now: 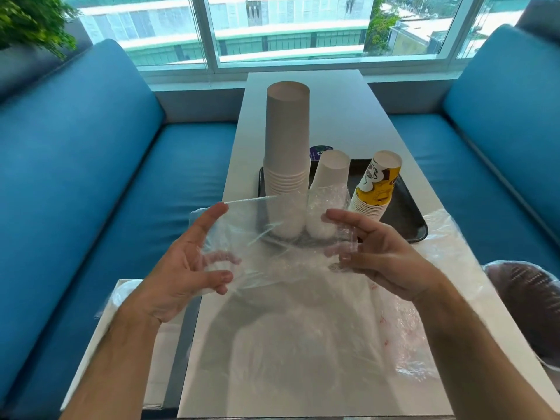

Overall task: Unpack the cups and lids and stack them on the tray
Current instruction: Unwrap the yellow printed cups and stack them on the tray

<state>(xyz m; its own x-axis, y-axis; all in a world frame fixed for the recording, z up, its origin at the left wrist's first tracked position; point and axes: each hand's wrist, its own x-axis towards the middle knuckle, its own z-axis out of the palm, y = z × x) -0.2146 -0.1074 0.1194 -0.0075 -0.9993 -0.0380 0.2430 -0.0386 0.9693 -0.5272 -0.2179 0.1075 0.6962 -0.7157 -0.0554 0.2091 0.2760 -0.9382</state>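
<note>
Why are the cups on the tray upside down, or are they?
Upside down: all three cup stacks on the tray show closed bottoms on top, rims downward.

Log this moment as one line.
hands: left, right hold clear plastic bag | tray: three inverted cup stacks

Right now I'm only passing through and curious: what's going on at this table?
A person is unpacking cups. Both hands, left hand and right hand, hold a clear plastic bag above the white table. Behind it, on the black tray, three upside-down stacks stand: a tall white paper cup stack, a short white cup stack and a yellow patterned cup stack.
</note>
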